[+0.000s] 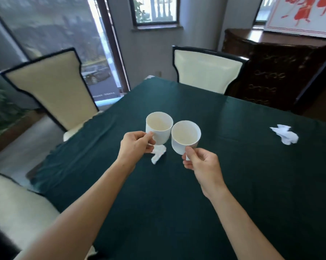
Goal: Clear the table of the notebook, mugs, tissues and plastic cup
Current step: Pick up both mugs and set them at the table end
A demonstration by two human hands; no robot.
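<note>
Two white mugs hang above the dark green table (233, 184), side by side and nearly touching. My left hand (135, 145) grips the handle of the left mug (159, 127). My right hand (202, 162) grips the handle of the right mug (184, 136), which tilts a little toward me. Both mugs look empty inside. A crumpled white tissue (157, 155) lies on the cloth just under my left hand. Another crumpled tissue (286, 136) lies near the table's right edge. No notebook or plastic cup is in view.
Cream chairs with dark trim stand at the far left (51, 89) and far side (205, 70) of the table; a third chair seat (14, 209) is near left. A dark carved sideboard (274, 72) stands at the back right. Windows line the back wall.
</note>
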